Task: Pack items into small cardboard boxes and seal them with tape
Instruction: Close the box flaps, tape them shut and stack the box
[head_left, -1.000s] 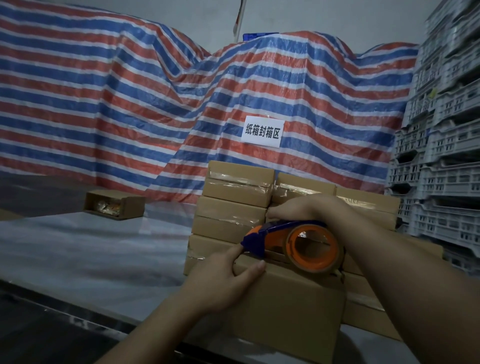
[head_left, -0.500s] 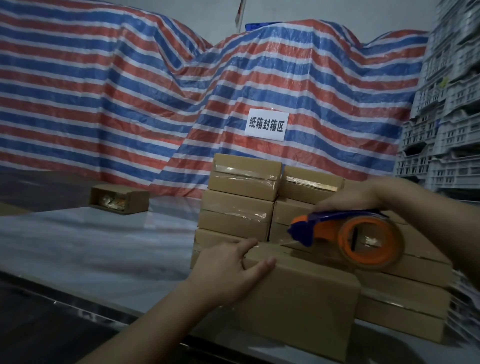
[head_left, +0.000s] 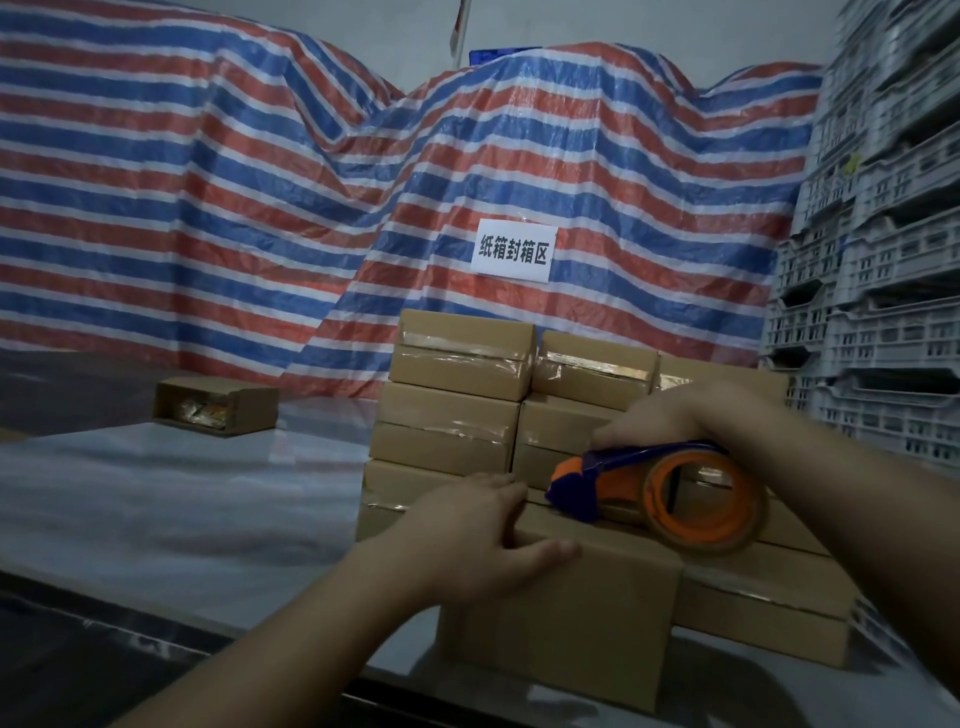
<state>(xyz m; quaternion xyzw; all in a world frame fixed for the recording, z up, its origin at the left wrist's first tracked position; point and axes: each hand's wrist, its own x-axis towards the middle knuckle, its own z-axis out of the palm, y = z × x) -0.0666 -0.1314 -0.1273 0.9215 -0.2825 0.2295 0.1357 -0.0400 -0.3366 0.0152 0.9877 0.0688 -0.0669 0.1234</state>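
Observation:
A small brown cardboard box (head_left: 566, 623) stands near the table's front edge. My left hand (head_left: 478, 535) grips its top left corner, fingers over the top and thumb on the front face. My right hand (head_left: 670, 415) holds an orange and blue tape dispenser (head_left: 675, 493) from above. The dispenser's blue nose sits low over the box top, just right of my left fingers. Its orange roll hangs over the box's right end.
Behind the box rises a stack of taped cardboard boxes (head_left: 457, 395). An open box with packets inside (head_left: 213, 405) lies at the far left of the shiny table (head_left: 182, 499). A striped tarp with a white sign (head_left: 514, 252) hangs behind. Grey crates (head_left: 878, 291) tower at the right.
The dispenser swung out to the right and up, then came back left and down onto the box top. My left hand stayed on the box's left corner.

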